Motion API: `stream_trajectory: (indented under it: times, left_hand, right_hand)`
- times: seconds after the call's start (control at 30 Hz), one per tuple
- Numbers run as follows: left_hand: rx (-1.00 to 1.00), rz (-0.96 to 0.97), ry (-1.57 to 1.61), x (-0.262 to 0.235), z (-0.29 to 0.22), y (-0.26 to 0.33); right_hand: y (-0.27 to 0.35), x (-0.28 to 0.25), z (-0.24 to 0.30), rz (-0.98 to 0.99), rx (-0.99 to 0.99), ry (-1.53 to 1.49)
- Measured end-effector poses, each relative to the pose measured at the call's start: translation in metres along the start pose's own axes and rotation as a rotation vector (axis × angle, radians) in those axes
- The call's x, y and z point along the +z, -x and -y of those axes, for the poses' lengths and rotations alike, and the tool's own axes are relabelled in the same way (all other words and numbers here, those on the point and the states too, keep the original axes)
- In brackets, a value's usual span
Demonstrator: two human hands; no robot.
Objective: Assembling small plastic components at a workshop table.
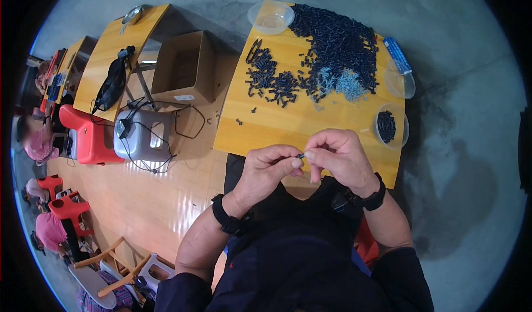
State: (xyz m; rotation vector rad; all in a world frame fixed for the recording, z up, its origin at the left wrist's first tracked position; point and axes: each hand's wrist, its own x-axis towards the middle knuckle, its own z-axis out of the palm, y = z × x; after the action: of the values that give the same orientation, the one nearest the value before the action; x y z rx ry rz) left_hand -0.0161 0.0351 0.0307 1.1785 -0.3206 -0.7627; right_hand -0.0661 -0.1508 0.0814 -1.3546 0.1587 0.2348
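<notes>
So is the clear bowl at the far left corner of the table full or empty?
Empty, as far as shows: the clear bowl has no dark parts inside, unlike the small bowl at the table's right edge, which holds some.

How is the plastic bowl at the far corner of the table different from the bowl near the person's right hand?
The far bowl looks empty, while the near bowl holds a small heap of black parts. The far bowl sits beside the big pile of black parts; the near bowl sits at the table's right edge, closer to the right hand. Both are clear, round and upright.
</notes>
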Motion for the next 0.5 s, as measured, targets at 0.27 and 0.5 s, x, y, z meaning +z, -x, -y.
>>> stream_trajectory:
  times: [0.27, 0.5]
  left_hand:
    - [-0.017, 0.007, 0.017, -0.0003, 0.001, 0.0009]
    - [-0.006, 0.003, 0.013, -0.0008, 0.0018, -0.0009]
  right_hand:
    - [-0.0015, 0.0002, -0.0023, 0.001, 0.044, -0.031]
    - [-0.0051, -0.0009, -0.006, 0.003, 0.097, -0.095]
